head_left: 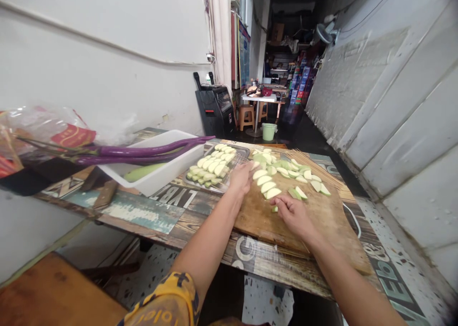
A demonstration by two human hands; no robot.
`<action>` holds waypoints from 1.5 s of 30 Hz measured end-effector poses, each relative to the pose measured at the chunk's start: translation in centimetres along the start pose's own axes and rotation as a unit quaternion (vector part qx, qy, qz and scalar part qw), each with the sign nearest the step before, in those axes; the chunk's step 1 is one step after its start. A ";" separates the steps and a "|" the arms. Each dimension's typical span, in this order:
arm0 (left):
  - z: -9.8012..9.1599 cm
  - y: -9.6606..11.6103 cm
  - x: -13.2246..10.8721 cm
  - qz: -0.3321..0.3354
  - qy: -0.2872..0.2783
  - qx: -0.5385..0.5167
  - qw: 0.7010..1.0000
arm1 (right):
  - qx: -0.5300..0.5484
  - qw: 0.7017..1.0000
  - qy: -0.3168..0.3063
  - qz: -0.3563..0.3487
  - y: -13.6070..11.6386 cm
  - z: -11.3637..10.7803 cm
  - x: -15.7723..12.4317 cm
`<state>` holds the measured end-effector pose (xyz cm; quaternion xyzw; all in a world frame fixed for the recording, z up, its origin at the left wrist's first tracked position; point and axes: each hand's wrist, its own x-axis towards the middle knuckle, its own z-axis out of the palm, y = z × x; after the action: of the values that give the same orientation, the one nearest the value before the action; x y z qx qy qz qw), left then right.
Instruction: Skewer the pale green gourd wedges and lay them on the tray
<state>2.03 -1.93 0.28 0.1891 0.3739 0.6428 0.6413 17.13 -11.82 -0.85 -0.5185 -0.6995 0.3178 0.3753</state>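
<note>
A wooden cutting board (311, 221) carries pale, green-skinned vegetable slices (264, 180), some laid in a short slanting row. My left hand (241, 177) is at the far end of that row, its fingers closed together against a slice (255, 165). At the near end, my right hand (292, 214) is closed in a pinch; what its fingertips hold is too small to make out. Another slice (275, 209) lies partly under those fingers. Left of my left hand, a shallow tray (243, 152) holds rows of similar slices (211, 166).
Long purple eggplants (143, 150) lie across a white plastic bin (150, 185) with a green vegetable (143, 172) inside. Thin bamboo skewers (322, 166) lie along the board's far right edge. Plastic bags (46, 128) sit at the left. A black speaker (216, 110) stands beyond the table.
</note>
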 end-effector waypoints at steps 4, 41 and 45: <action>0.2 0.2 -0.3 -0.056 -0.011 -0.018 0.998 | -0.002 1.000 0.004 0.004 -0.1 0.0 0.0; 0.5 -0.5 -1.1 -0.027 -0.043 0.028 0.998 | -0.009 0.999 0.019 -0.032 0.3 0.5 -0.1; 0.8 0.1 -1.5 -0.019 -0.040 -0.007 0.999 | -0.027 0.998 0.044 -0.027 0.5 0.1 0.1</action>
<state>2.73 -3.20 1.21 0.2030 0.3465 0.6253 0.6691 17.24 -11.58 -1.26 -0.5231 -0.7043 0.2657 0.3996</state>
